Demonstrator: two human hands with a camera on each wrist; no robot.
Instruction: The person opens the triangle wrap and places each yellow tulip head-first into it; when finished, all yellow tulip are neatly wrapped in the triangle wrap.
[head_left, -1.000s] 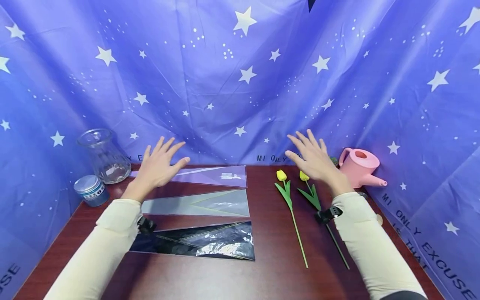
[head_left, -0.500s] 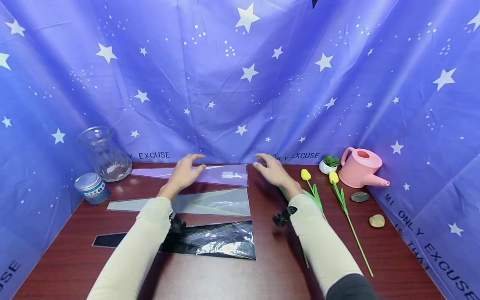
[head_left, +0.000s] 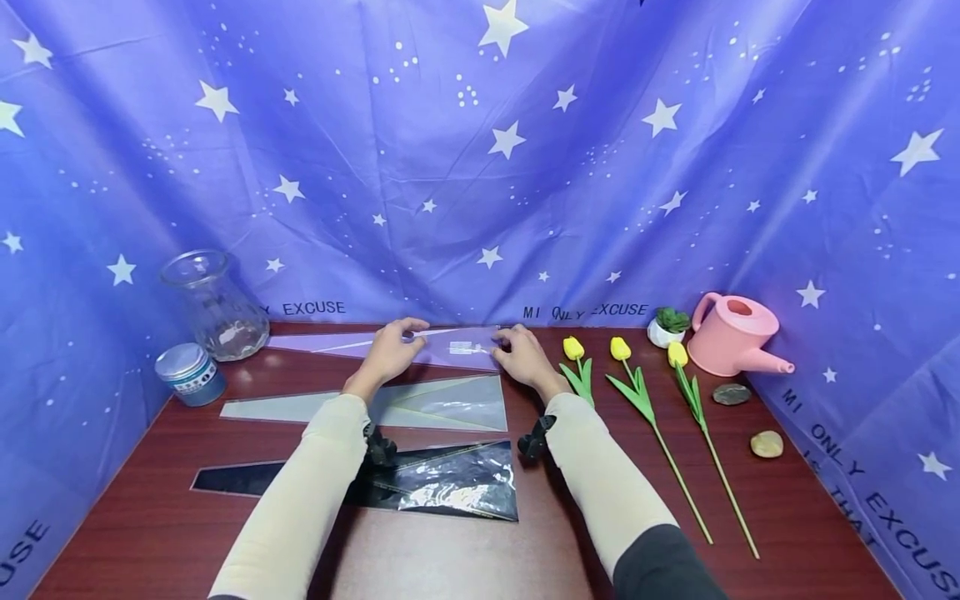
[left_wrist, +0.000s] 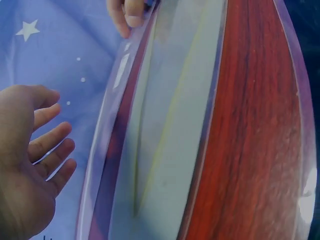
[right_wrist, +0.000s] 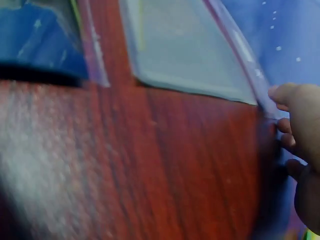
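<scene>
1. The left hand (head_left: pixel 390 354) rests on the purple wrapping sleeve (head_left: pixel 450 346), fingers loosely spread and pinching nothing.
2. The right hand (head_left: pixel 525 358) touches the sleeve's right end; whether it pinches there, I cannot tell.
3. The sleeve lies flat at the back of the table (head_left: pixel 150 533), just behind the grey sleeve (head_left: pixel 442 404).
4. 3 yellow tulips (head_left: pixel 637 392) lie to the right.

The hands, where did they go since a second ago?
Both hands came down and inward from the air to the purple wrapping sheet at the back of the table. The left hand is over its middle; the right hand touches its wide end. The grey sheet, black sheet and tulips lie as before.
</scene>
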